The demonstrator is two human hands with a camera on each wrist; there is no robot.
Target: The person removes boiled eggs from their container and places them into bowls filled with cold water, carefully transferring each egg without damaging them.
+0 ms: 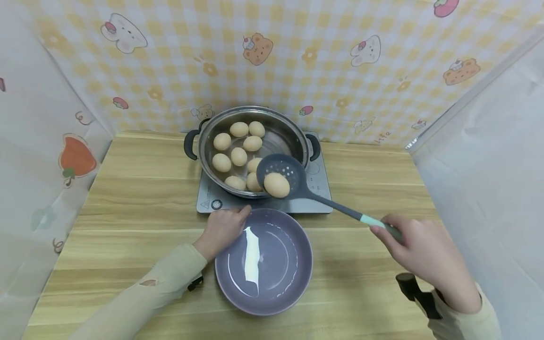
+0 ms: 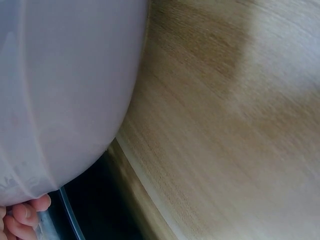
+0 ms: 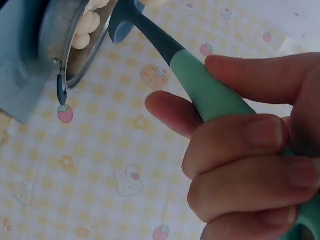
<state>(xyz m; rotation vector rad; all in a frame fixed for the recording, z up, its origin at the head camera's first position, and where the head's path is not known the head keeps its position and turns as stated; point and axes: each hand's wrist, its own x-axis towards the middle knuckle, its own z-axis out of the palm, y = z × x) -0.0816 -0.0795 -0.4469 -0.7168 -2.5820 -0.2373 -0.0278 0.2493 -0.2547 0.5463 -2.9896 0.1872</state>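
Key relation: egg (image 1: pixel 277 185) cradled in skimmer (image 1: pixel 333 204) head, over near rim of pot (image 1: pixel 282 141), behind dish (image 1: pixel 272 288) & slightly R of dish ctr. Contact btwn skimmer & pot rim: cannot tell. Skimmer long axis: diagonal, from near-R side of pot fwd toward R edge of worktop (image 1: pixel 361 293).

R hand (image 1: pixel 429 250): nr R edge of worktop; fingers curled round skimmer grip, thumb laid along it. L hand (image 1: pixel 224 229): at back-L rim of dish, fingertips tucked against underside, rim gripped. Nearer to egg: L hand; egg reached from R hand only via full skimmer length.

Surroundings: dish mid-width on worktop, far rim overlapping front edge of cooker (image 1: pixel 320 186) in head view. Cooker under pot, nr back edge of worktop. In pot: 9 other eggs (image 1: pixel 239 156) visible, 2 part-hidden by skimmer. Checked cloth (image 1: pixel 323 61) upright along back edge.

Obstructions: pot near rim & narrow cooker front strip btwn pot and dish; L hand just L of egg-to-dish line. Pot R side handle (image 1: pixel 313 147) behind skimmer, apart.
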